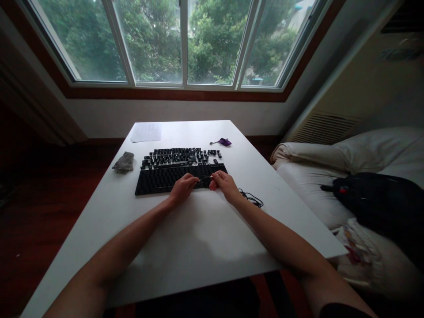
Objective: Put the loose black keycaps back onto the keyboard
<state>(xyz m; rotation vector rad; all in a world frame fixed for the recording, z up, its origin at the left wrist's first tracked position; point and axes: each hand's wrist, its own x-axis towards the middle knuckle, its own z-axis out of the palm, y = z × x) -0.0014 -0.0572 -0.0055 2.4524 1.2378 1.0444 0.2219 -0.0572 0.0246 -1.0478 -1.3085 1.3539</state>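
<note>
A black keyboard base lies across the middle of the white table, with rows of loose black keycaps laid out just behind it. Both hands meet over the keyboard's front right part. My left hand is closed in a pinch on one end of a thin dark tool. My right hand is closed on its other end. What the tool is cannot be made out. The keyboard's black cable trails off to the right.
A grey cloth lies left of the keycaps. A sheet of paper sits at the far left corner, a purple tool at the far right. A bed with white bedding and a black bag stands right of the table.
</note>
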